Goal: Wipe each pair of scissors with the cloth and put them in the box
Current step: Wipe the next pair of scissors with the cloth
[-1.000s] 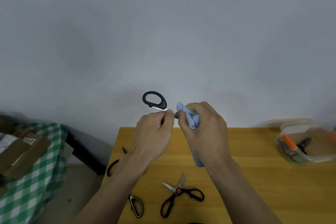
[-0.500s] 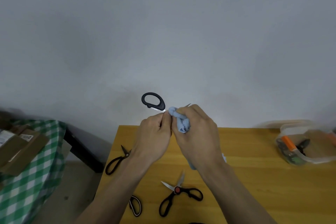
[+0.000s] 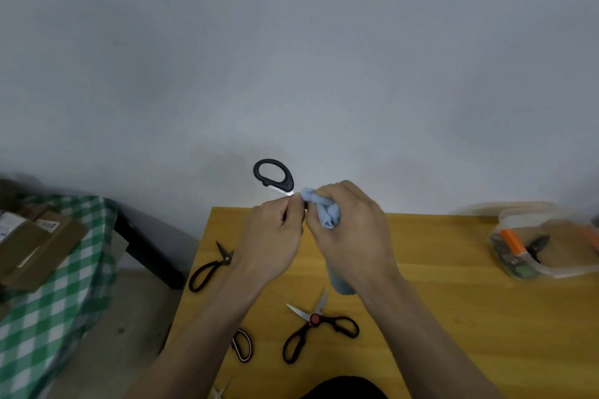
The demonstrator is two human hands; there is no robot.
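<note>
Blue cloth (image 3: pixel 325 212), bunched in the right hand (image 3: pixel 351 233), has slid back down the blade toward the left hand (image 3: pixel 272 233), whose fingers pinch the black-handled scissors (image 3: pixel 274 175) at frame centre above the tabletop (image 3: pixel 453 301), so wiping continues, the box (image 3: pixel 547 246) waiting at right.

No text, brand or number can be read anywhere; the white labels (image 3: pixel 48 223) on the brown cardboard boxes (image 3: pixel 39 246) at the left are too blurred to make out.
</note>
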